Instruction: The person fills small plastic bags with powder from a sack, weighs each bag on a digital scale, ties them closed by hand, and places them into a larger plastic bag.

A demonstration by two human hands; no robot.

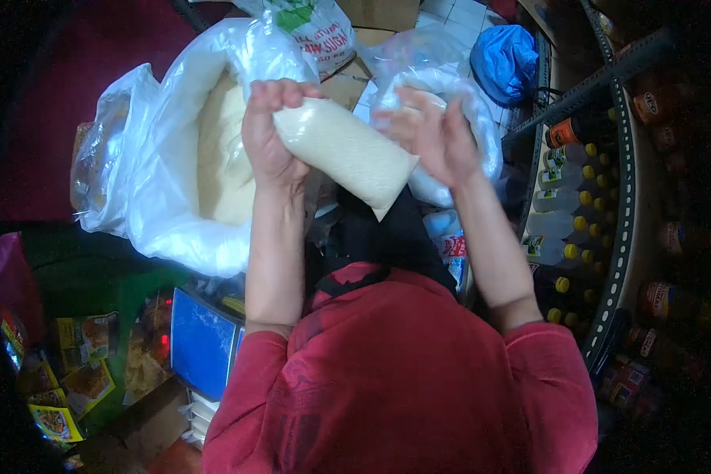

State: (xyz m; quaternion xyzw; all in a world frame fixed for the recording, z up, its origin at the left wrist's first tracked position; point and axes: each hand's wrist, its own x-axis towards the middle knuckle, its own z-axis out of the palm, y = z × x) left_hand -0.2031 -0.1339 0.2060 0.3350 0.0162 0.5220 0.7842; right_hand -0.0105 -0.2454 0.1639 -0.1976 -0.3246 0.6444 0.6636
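My left hand (275, 134) is wrapped round the top end of a clear plastic bag of sugar (351, 150), packed with pale fine grains. The bag hangs tilted, its lower corner pointing down and right. My right hand (434, 134) is raised just beyond the bag's right end, fingers apart and blurred by motion; nothing shows in it. Left of my left hand stands a large open plastic-lined sack (158, 182) with similar pale grains (223, 158) inside. Behind my right hand is another white plastic bag (482, 118), partly hidden.
A blue-topped scale (203, 344) with red digits sits at lower left, near several food packets (87, 347). A printed raw sugar sack (320, 35) and a blue plastic bag (505, 63) are at the back. Metal shelving (620, 261) with bottles (557, 201) lines the right.
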